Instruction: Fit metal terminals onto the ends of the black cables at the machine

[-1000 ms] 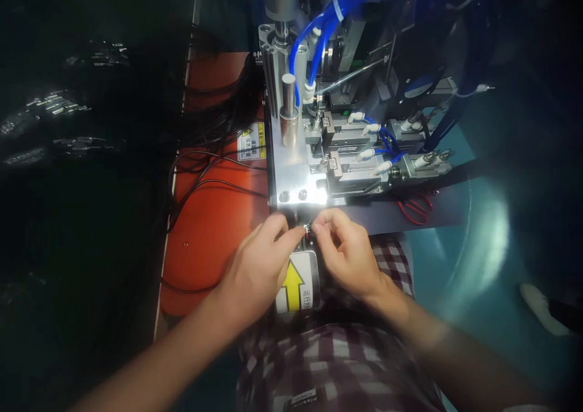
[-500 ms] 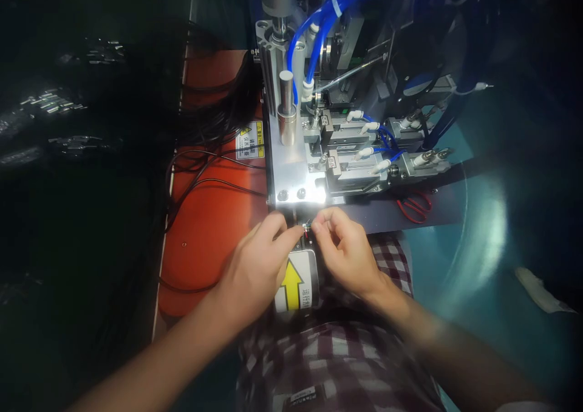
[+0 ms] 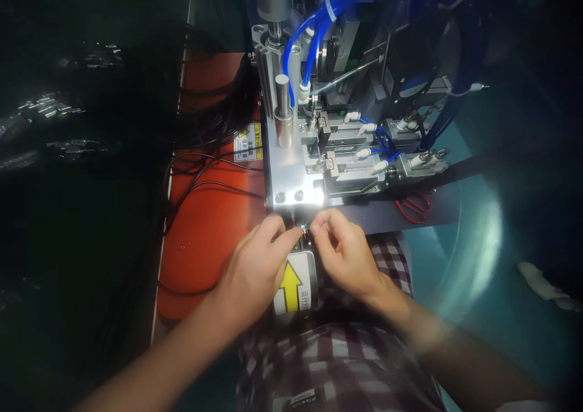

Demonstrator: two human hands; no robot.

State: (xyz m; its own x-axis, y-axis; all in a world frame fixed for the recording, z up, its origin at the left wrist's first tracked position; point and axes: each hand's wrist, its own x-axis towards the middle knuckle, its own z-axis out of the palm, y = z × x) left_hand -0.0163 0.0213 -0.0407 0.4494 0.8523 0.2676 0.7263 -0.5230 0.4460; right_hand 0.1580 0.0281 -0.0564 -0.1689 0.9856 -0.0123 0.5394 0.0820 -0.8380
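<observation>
Thin coloured wire ends (image 3: 305,229), with red, white and dark strands among them, fan out between my two hands just in front of the machine's bright metal plate (image 3: 286,175). My left hand (image 3: 257,263) pinches the bundle between thumb and bent forefinger; what lies inside the grip is hidden. From the other side my right hand (image 3: 345,251) has thumb and forefinger pressed together at the strand tips. Below the wires is a rounded block with a yellow arrow label (image 3: 292,285).
Black cables (image 3: 214,120) run over the orange surface (image 3: 204,230) on the left. Blue air tubes (image 3: 314,23) arch above small pneumatic cylinders (image 3: 350,172). Red-handled pliers or cutters (image 3: 413,208) lie at the right. A checked garment (image 3: 337,351) covers my lap.
The view has shifted very slightly. Both hands stay in nearly the same pinch, and the wire ends look a little more spread and dark green between them.
</observation>
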